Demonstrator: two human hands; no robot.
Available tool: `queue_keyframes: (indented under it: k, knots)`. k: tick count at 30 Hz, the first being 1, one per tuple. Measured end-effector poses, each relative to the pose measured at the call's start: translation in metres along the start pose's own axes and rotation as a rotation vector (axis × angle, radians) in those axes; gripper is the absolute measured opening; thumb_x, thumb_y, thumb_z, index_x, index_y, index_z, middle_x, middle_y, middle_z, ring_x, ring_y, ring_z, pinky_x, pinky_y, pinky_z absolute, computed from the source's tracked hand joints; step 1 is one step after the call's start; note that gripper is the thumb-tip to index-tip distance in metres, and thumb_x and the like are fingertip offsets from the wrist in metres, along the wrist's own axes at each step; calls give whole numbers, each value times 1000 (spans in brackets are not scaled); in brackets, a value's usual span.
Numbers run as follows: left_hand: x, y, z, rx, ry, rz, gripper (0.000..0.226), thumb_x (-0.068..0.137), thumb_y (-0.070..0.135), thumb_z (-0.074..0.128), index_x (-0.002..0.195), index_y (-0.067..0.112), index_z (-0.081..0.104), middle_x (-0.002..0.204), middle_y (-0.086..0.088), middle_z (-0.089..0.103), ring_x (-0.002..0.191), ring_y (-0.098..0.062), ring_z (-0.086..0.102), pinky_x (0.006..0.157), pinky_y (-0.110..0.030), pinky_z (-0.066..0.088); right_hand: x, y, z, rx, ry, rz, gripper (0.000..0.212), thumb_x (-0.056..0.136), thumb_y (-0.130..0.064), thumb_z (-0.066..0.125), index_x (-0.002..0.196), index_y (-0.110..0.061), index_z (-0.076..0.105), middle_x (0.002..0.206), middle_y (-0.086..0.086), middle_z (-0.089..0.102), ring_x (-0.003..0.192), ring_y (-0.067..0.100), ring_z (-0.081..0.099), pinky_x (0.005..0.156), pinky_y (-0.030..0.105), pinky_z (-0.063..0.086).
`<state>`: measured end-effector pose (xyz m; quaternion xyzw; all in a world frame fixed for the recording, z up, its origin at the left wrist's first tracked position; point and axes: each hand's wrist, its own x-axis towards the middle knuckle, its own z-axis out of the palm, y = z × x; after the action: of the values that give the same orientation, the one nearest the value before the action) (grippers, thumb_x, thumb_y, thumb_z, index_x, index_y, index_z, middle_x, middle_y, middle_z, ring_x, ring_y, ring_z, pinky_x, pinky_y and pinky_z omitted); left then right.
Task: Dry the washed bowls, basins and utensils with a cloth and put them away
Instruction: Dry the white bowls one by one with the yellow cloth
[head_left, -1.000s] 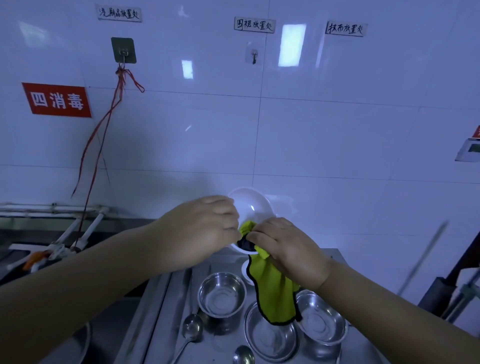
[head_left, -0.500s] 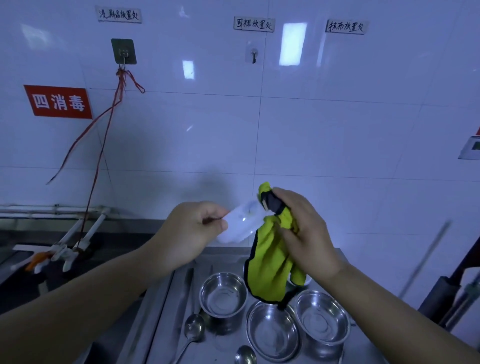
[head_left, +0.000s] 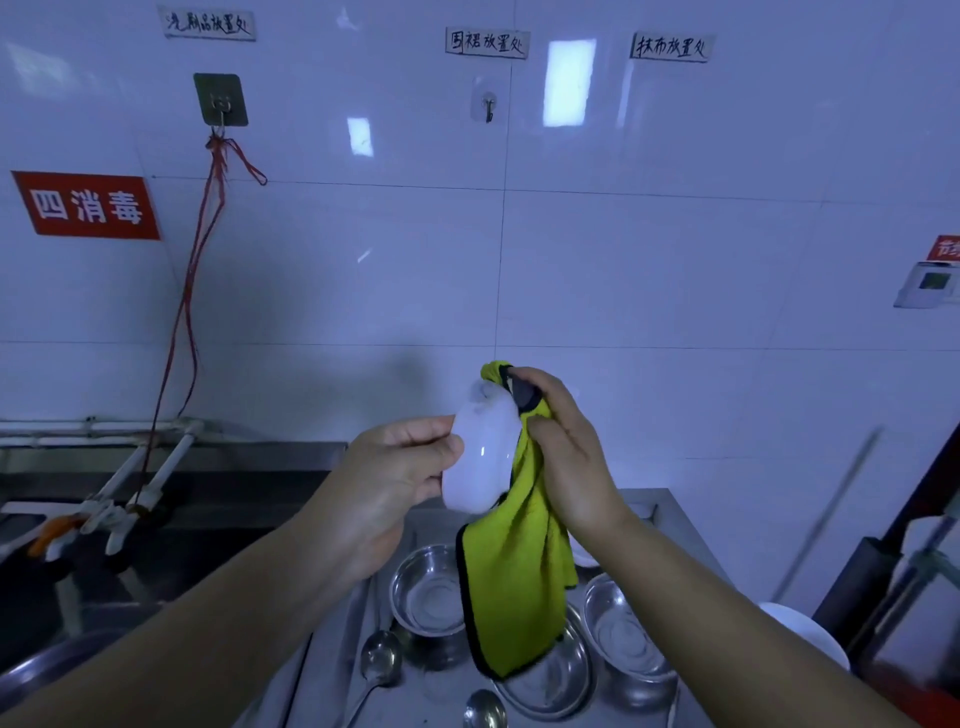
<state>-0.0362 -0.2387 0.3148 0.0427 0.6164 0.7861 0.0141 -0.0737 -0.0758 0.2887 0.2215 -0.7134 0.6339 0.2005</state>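
My left hand (head_left: 387, 486) grips a small white bowl (head_left: 483, 462) by its rim, turned on edge in front of me above the counter. My right hand (head_left: 563, 452) holds a yellow-green cloth with a black border (head_left: 514, 587) against the bowl's right side; the cloth hangs down from my fingers. Below on the steel counter (head_left: 680, 525) stand three steel bowls: left (head_left: 426, 592), middle (head_left: 550, 680) partly behind the cloth, and right (head_left: 623, 634). Two spoons lie there, one (head_left: 376, 665) left and another (head_left: 483, 709) at the bottom edge.
A sink (head_left: 130, 551) with a tap (head_left: 130, 493) lies to the left. A red cord (head_left: 197, 270) hangs from a wall hook. A white dish (head_left: 805, 639) and dark equipment (head_left: 909, 571) stand at the right. The tiled wall carries labels and a red sign (head_left: 85, 205).
The bowl has been turned from facing me to standing on edge. My right hand has risen with the cloth and wiped up to the bowl's top and right side.
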Motion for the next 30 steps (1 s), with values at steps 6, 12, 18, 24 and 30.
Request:
queue_keyframes:
  k: [6, 12, 18, 24, 30]
  knots:
    - [11, 4, -10, -328, 117, -33, 15, 88, -1, 55, 101, 4, 57, 75, -4, 74, 65, -13, 70, 57, -27, 58, -8, -3, -2, -108, 102, -51, 51, 90, 7, 41, 123, -27, 56, 120, -16, 61, 108, -1, 55, 92, 11, 38]
    - [21, 13, -18, -354, 95, -16, 13, 91, 2, 52, 103, 4, 58, 76, -2, 73, 66, -10, 70, 58, -22, 57, -25, 15, 9, -449, -86, -369, 49, 87, -6, 34, 133, -13, 49, 138, -2, 47, 129, 6, 40, 107, 19, 30]
    - [19, 9, -26, -326, 39, -22, 18, 90, 1, 53, 106, 1, 59, 83, -5, 74, 72, -13, 71, 59, -25, 57, -16, 23, 0, -518, -66, -400, 49, 83, -1, 32, 127, -7, 54, 130, -6, 49, 120, 3, 42, 103, 14, 30]
    - [19, -1, -12, -294, 139, -7, 9, 88, -3, 55, 90, 6, 58, 70, -4, 73, 60, -13, 69, 56, -26, 58, -6, 6, 17, -411, 18, -335, 50, 86, -10, 35, 133, -12, 50, 134, -7, 47, 125, 7, 42, 106, 15, 29]
    - [28, 2, -2, -467, 205, -64, 15, 88, -2, 56, 84, 11, 55, 84, -7, 67, 74, -16, 66, 78, -32, 57, -18, 13, 47, -497, -62, -347, 49, 98, -23, 36, 146, -18, 29, 154, 8, 22, 143, 20, 18, 116, 31, 19]
